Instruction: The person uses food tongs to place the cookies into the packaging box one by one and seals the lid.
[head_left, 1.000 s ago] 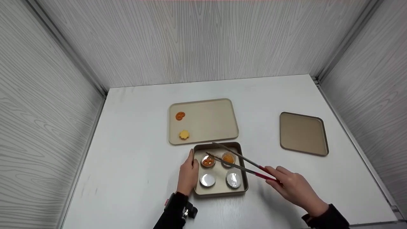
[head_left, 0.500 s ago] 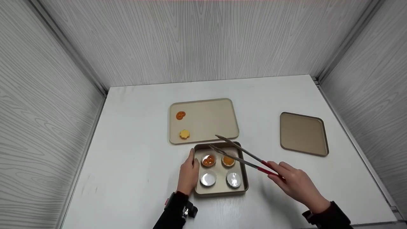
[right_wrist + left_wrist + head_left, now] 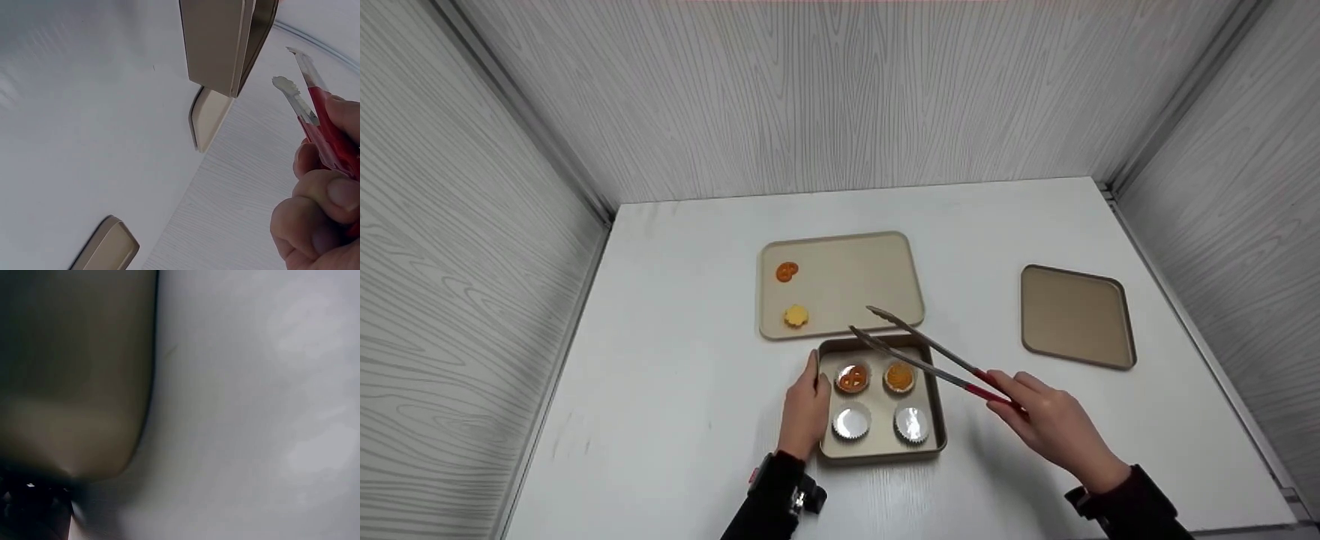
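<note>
A small gold baking pan (image 3: 880, 451) holds foil cups: the two far ones carry an orange pretzel cookie (image 3: 852, 378) and an orange cookie (image 3: 899, 376), the two near ones (image 3: 851, 423) look bare. My left hand (image 3: 804, 409) rests against the pan's left rim, fingers straight. My right hand (image 3: 1046, 427) grips red-handled metal tongs (image 3: 930, 356); their tips are apart and hold nothing, hovering over the pan's far edge. The larger tray (image 3: 855, 281) beyond carries a pretzel cookie (image 3: 786, 271) and a yellow flower cookie (image 3: 795, 316). In the right wrist view my fingers (image 3: 320, 191) curl round the tongs' red handle (image 3: 329, 132).
A third gold tray (image 3: 1076, 316) lies at the right of the white table (image 3: 675, 375). Grey wood-grain walls close in the left, back and right sides. The left wrist view shows only a blurred pan wall (image 3: 79, 382) against the table.
The tongs have lifted out of the small pan and swung away from me toward the larger tray, leaving the pretzel cookie in its cup. My left hand has stayed put.
</note>
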